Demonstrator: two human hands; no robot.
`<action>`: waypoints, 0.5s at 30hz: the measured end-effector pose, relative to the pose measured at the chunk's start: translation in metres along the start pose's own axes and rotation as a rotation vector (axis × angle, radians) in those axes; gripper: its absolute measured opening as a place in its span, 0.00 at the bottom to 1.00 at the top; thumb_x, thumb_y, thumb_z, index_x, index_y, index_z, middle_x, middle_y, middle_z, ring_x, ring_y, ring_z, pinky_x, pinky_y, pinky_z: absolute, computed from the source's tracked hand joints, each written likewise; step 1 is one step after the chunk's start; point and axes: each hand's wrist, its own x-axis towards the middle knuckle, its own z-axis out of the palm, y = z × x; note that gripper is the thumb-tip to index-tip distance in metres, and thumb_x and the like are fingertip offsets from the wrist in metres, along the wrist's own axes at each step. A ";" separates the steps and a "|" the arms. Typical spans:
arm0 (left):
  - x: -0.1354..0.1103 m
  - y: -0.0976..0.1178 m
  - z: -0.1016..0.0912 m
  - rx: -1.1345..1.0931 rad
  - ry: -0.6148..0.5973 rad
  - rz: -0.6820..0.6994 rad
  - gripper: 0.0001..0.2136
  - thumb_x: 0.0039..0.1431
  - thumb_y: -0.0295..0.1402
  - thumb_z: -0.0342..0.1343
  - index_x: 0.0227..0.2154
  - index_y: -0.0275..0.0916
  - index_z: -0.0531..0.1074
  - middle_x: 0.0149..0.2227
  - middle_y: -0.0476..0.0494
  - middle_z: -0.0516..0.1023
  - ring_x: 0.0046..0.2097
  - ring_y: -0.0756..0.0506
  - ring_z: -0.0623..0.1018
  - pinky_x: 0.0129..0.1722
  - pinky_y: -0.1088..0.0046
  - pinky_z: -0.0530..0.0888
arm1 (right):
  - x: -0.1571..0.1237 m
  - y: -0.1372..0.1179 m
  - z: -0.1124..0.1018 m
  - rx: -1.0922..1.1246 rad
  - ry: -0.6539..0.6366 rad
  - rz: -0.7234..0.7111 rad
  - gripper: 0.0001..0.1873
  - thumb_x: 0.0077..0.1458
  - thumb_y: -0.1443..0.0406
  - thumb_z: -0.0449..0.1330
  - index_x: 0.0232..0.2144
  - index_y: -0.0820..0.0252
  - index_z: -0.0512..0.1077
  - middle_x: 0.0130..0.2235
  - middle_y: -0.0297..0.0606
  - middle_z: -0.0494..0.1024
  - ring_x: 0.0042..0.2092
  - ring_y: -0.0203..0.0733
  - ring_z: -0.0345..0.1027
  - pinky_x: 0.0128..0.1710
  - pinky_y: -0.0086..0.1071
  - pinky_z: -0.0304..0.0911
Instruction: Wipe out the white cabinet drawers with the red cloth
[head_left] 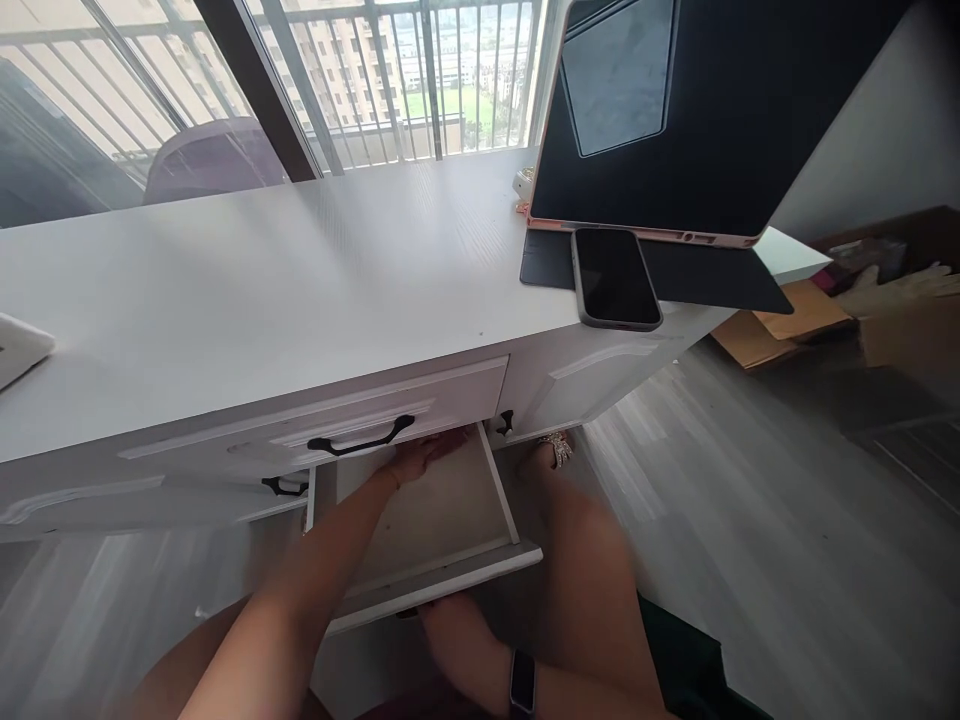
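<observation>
A white cabinet (247, 300) has a lower drawer (439, 560) pulled out towards me. My left hand (420, 458) reaches into the back of this drawer, fingers stretched flat under the closed upper drawer with its black handle (361, 440). I see nothing in the hand. My right hand (450, 615), with a dark band (523, 683) on the wrist, is just below the open drawer's front panel. Its fingers are hidden behind the panel. The visible part of the drawer's floor looks bare.
On the cabinet top at the right, a tablet (645, 120) stands in a folding case with a dark phone (615, 278) lying in front of it. A white object (19, 350) pokes in at the left edge. Cardboard boxes (787, 320) lie on the grey floor at right. My knees are under the drawer.
</observation>
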 end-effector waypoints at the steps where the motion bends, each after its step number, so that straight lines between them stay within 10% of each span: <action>1: -0.007 -0.007 0.003 0.045 -0.044 0.023 0.17 0.54 0.24 0.53 0.47 0.38 0.74 0.61 0.39 0.66 0.65 0.39 0.57 0.63 0.58 0.49 | -0.001 0.000 -0.002 -0.009 0.012 -0.007 0.22 0.54 0.75 0.51 0.51 0.64 0.71 0.48 0.51 0.77 0.44 0.51 0.74 0.43 0.39 0.70; 6: -0.047 -0.033 0.018 0.284 -0.239 0.129 0.20 0.58 0.32 0.51 0.55 0.42 0.69 0.67 0.42 0.50 0.68 0.41 0.43 0.65 0.57 0.42 | -0.007 0.000 -0.011 -0.042 0.062 -0.062 0.18 0.55 0.73 0.52 0.48 0.64 0.73 0.44 0.49 0.79 0.41 0.49 0.74 0.41 0.36 0.69; 15: -0.123 -0.013 0.017 0.045 -0.440 0.055 0.20 0.48 0.52 0.59 0.43 0.52 0.78 0.61 0.48 0.66 0.65 0.41 0.58 0.64 0.60 0.50 | -0.009 -0.004 -0.016 -0.050 0.127 -0.049 0.16 0.60 0.67 0.51 0.46 0.65 0.74 0.44 0.49 0.79 0.44 0.51 0.73 0.44 0.39 0.68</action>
